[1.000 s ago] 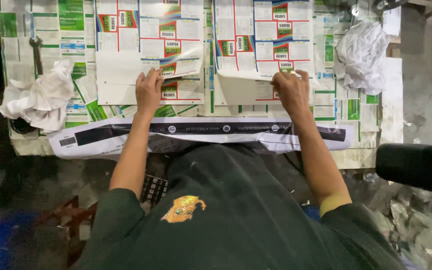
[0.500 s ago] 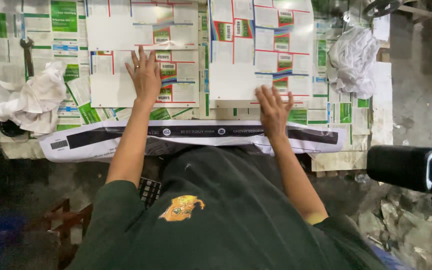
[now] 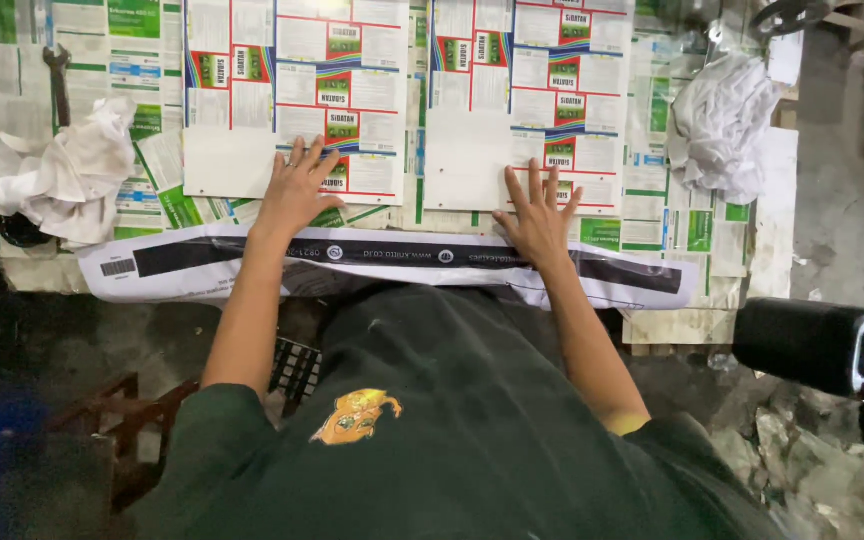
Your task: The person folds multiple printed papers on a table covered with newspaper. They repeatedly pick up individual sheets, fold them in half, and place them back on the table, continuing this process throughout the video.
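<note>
L hand: left hand [image 3: 295,192] flat, fingers spread, gripping nothing, on white printed label sheet [image 3: 297,95].
R hand: right hand [image 3: 539,222] flat, splayed, on second printed sheet [image 3: 527,100].
Edge: white-black strip [image 3: 392,262] below hands.
Sides: crumpled white cloth [image 3: 57,175] left, w/ dark spanner [image 3: 57,85], prob. metal.

Printed label sheets [image 3: 297,95] look like glossy paper, smooth, bit of glare up top. Long white strip [image 3: 382,262] at table [image 3: 752,260] edge: thin shiny plastic film, wrinkly. Crumpled rags [image 3: 62,175], soft matt cloth. Wrench [image 3: 57,80], dull dark metal.
</note>
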